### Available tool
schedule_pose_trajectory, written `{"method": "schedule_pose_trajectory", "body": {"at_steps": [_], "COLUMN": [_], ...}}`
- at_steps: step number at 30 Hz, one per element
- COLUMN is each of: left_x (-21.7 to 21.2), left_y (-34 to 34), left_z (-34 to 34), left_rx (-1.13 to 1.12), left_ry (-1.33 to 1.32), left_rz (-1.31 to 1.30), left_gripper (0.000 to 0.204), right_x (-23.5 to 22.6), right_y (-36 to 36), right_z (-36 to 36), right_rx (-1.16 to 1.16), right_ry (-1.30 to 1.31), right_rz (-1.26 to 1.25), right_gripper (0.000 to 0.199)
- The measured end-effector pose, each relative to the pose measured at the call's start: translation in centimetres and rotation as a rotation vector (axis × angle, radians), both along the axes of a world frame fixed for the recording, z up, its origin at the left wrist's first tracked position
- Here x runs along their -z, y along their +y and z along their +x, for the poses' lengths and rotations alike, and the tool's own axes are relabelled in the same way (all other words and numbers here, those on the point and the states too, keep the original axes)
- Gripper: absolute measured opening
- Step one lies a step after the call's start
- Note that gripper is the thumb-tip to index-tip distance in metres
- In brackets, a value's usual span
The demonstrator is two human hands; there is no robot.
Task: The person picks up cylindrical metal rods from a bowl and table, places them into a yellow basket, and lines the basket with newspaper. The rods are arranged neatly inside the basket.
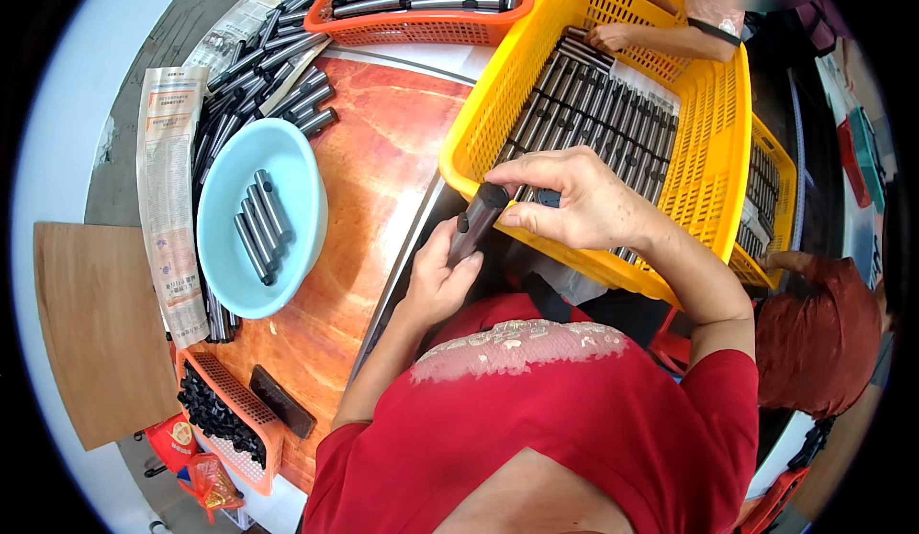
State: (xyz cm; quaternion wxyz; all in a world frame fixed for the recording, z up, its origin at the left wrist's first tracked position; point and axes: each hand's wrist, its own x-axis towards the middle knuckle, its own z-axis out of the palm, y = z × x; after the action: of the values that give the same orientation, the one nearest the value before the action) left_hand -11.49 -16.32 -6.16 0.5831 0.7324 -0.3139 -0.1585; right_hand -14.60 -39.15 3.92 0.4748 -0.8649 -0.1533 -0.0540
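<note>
Two hands on dark tube [476,222], yellow basket [713,151] behind

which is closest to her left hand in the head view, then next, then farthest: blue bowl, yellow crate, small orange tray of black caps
1. Yellow crate: just above and right of the left hand.
2. Blue bowl: further off to the left on the table.
3. Small orange tray: farthest, lower left at the table edge.
</note>
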Motion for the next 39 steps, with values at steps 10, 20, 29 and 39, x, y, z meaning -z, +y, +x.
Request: {"method": "schedule_pose_trajectory", "body": {"at_steps": [10, 20, 29, 39], "left_x": [2.0, 1.6, 1.1, 1.6], "left_y": [-1.2, -1.8, -1.5, -1.4], "left_z": [-0.6, -0.6, -0.6, -0.7], "left_rx": [0.045, -0.016, -0.026, -0.084], "left_ry": [0.136, -0.091, 0.009, 0.299], "left_rz": [0.035, 0.038, 0.034, -0.059], "left_gripper": [0.035, 0.024, 0.026, 0.027], "right_x": [0.2, 2.3, 2.0, 20.7], "right_y": [-0.1, -1.8, -1.9, -8.2], "right_z": [0.1, 1.0, 1.4, 2.8], "right_rx": [-0.065, -0.131, -0.051, 0.029], "right_ry": [0.081, 0.061, 0.184, 0.653], "right_rz": [-0.039, 0.024, -0.004, -0.749], "right_gripper": [0.034, 0.036, 0.036, 0.039]}}
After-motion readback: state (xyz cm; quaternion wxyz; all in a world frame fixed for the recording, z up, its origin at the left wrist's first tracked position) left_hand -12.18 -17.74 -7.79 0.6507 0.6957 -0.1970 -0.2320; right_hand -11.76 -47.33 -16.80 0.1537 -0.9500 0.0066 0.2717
